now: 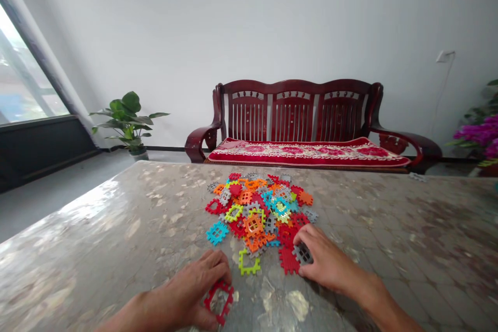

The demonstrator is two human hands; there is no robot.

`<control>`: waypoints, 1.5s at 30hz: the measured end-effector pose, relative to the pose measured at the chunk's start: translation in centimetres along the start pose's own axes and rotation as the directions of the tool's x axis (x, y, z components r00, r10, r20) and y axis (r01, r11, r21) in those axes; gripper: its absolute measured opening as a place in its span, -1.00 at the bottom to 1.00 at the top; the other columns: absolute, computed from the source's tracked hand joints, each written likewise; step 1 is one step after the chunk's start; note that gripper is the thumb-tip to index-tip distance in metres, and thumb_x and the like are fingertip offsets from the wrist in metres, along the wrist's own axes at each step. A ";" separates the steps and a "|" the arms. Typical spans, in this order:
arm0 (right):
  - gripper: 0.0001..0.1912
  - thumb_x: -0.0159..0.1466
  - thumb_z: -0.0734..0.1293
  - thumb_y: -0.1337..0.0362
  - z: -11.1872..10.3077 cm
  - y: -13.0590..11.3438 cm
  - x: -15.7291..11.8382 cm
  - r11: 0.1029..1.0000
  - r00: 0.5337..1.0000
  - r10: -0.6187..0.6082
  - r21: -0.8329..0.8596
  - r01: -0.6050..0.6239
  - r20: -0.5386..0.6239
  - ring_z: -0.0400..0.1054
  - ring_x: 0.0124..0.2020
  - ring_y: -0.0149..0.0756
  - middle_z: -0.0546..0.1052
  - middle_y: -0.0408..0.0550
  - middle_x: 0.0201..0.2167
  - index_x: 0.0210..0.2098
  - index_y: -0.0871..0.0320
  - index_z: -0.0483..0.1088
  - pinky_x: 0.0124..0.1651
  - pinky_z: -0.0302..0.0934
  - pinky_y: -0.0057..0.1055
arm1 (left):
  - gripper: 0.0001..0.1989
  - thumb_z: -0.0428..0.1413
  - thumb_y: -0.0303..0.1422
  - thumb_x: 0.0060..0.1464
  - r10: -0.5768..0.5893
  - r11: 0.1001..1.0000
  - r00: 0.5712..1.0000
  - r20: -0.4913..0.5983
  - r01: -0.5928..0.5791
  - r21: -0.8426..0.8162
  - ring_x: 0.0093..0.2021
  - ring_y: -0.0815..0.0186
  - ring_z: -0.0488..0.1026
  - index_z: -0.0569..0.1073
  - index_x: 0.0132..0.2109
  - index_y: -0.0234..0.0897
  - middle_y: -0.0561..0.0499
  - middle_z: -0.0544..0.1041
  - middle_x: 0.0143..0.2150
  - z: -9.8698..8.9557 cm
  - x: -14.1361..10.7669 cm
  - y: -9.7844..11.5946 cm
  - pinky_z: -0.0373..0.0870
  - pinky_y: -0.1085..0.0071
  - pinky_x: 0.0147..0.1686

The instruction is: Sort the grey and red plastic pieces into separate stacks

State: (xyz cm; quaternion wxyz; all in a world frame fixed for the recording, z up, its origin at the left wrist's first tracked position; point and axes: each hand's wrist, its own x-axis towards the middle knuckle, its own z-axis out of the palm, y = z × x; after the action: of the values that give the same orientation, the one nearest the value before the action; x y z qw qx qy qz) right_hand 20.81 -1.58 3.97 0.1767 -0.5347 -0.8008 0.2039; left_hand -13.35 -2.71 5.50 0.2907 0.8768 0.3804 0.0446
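Observation:
A pile of flat toothed plastic pieces in red, orange, grey, blue and lime (253, 224) lies at the middle of the table. My left hand (194, 290) is closed on a red open-frame piece (230, 298), held by its edge between thumb and fingers near the front. To the right, my right hand (324, 259) grips a grey window piece (303, 253) between thumb and fingers. Beside it lies a solid red piece (288, 261). A lime frame piece (249, 271) rests between the two hands, and a blue piece (217, 233) is at the pile's left edge.
The table (116, 249) has a patterned, shiny cover. One grey piece (417, 177) lies at its far right edge. Behind stands a dark red wooden bench (293, 114) with a red cushion. A potted plant (130, 119) is at the left, purple flowers (480, 132) at the right.

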 end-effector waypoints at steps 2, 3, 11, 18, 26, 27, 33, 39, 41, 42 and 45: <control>-0.66 -0.04 0.30 0.46 -0.1 -0.2 -0.1 1.000 0.999 0.019 0.011 -0.019 -0.026 0.29 -0.08 -0.22 0.41 -0.09 -0.16 -0.24 0.09 0.37 -0.03 0.19 -0.33 | -0.61 0.32 -0.40 -0.27 -0.048 0.999 0.999 -0.025 0.047 -0.025 -0.17 0.28 0.33 0.36 -0.24 -0.18 0.08 0.43 -0.16 0.5 -0.1 -0.1 0.23 0.43 -0.22; -0.66 -0.04 0.30 0.46 -0.2 -0.4 -0.2 0.999 0.998 0.036 0.018 -0.035 -0.042 0.30 -0.09 -0.22 0.42 -0.09 -0.17 -0.24 0.10 0.37 -0.03 0.19 -0.33 | -0.62 0.30 -0.43 -0.28 -0.079 0.996 0.996 -0.037 0.077 -0.047 -0.22 0.31 0.33 0.35 -0.26 -0.18 0.10 0.43 -0.19 0.9 -0.2 -0.2 0.21 0.46 -0.27; -0.54 -0.01 0.37 0.37 0.6 -3.1 1.9 0.998 0.994 0.030 0.058 -0.024 -0.103 0.27 0.02 -0.16 0.42 -0.01 -0.04 -0.08 0.12 0.40 0.10 0.17 -0.26 | -0.78 0.11 -0.53 -0.08 -0.140 0.986 0.949 -0.281 0.106 -0.131 -0.39 0.41 0.31 0.33 -0.25 -0.21 0.15 0.42 -0.36 2.0 3.9 0.0 0.18 0.50 -0.40; 0.07 -0.15 0.54 0.14 1.7 -1.8 0.8 0.992 1.000 -0.021 -0.128 0.022 0.006 0.02 0.29 0.04 0.17 0.02 0.32 0.32 0.01 0.12 0.30 -0.01 -0.03 | -0.29 0.27 -0.09 -0.02 0.219 0.969 0.916 -0.336 -0.164 0.184 0.31 0.01 0.14 0.26 0.26 -0.01 -0.11 0.25 0.32 0.9 6.3 1.1 0.11 0.06 0.26; -0.28 0.16 0.39 0.23 2.1 -2.4 0.5 0.914 0.986 -0.164 -0.377 0.151 -0.001 0.26 0.13 0.02 0.36 0.15 0.19 0.28 0.16 0.18 0.14 0.23 -0.08 | -0.21 0.27 -0.10 0.00 0.171 0.876 0.974 -0.146 -0.083 0.475 0.34 0.03 0.12 0.15 0.33 0.00 -0.11 0.21 0.36 2.1 6.8 0.3 0.18 0.07 0.24; -0.32 0.19 0.37 0.24 2.4 -2.5 0.5 0.891 0.980 -0.201 -0.418 0.177 -0.013 0.29 0.10 0.03 0.39 0.17 0.16 0.27 0.17 0.19 0.09 0.28 -0.08 | -0.24 0.25 -0.12 0.04 0.185 0.854 0.972 -0.143 -0.087 0.514 0.33 0.04 0.16 0.15 0.33 -0.02 -0.11 0.24 0.34 2.2 7.0 0.4 0.20 0.10 0.23; -0.41 0.25 0.20 0.45 3.3 -2.0 0.5 0.770 0.939 -0.343 -0.580 0.265 -0.026 0.45 -0.16 -0.06 0.53 0.20 -0.07 0.29 0.27 0.15 -0.19 0.38 -0.25 | -0.45 0.00 -0.38 0.26 0.273 0.688 0.953 -0.127 -0.101 0.718 0.22 0.11 0.30 0.09 0.36 -0.14 -0.16 0.33 0.25 2.1 6.9 2.0 0.33 0.21 0.11; -0.35 0.21 0.12 0.56 2.6 -1.7 1.1 0.847 0.969 -0.235 -0.503 0.170 -0.070 0.45 -0.15 -0.12 0.52 0.15 -0.09 0.31 0.27 0.12 -0.12 0.38 -0.28 | -0.57 0.00 -0.44 0.22 0.344 0.547 0.936 -0.070 -0.139 0.825 0.12 0.07 0.38 0.26 0.22 -0.22 -0.22 0.39 0.18 1.2 6.2 3.3 0.40 0.23 -0.03; -0.33 0.20 0.11 0.58 2.5 -1.7 1.3 0.886 0.978 -0.189 -0.445 0.130 -0.092 0.43 -0.07 -0.14 0.49 0.13 -0.03 0.30 0.23 0.14 -0.03 0.35 -0.29 | -0.60 0.00 -0.44 0.22 0.366 0.517 0.928 -0.072 -0.139 0.845 0.12 0.05 0.39 0.28 0.20 -0.23 -0.24 0.39 0.18 1.3 6.2 3.2 0.41 0.22 -0.05; -0.35 0.20 0.12 0.57 2.4 -1.6 1.4 0.900 0.981 -0.170 -0.419 0.115 -0.095 0.42 -0.05 -0.15 0.49 0.12 -0.02 0.28 0.20 0.17 0.00 0.34 -0.29 | -0.61 0.00 -0.43 0.22 0.371 0.511 0.926 -0.075 -0.135 0.849 0.11 0.05 0.39 0.29 0.19 -0.23 -0.24 0.39 0.18 1.3 6.2 3.2 0.41 0.22 -0.06; -0.46 0.24 0.14 0.53 2.4 -1.4 1.9 0.932 0.986 -0.127 -0.353 0.081 -0.108 0.41 -0.03 -0.15 0.50 0.08 -0.05 0.18 0.14 0.29 0.03 0.33 -0.28 | -0.63 -0.01 -0.46 0.23 0.368 0.519 0.926 -0.087 -0.128 0.845 0.10 0.10 0.40 0.30 0.17 -0.23 -0.23 0.39 0.17 1.1 6.4 2.9 0.42 0.26 -0.06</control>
State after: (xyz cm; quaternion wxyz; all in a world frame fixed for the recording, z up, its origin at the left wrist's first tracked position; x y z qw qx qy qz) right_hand 17.87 -0.66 2.78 0.1417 -0.5262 -0.8383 0.0148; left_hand -6.63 -0.37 5.21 -0.2156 0.9411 0.2601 0.0147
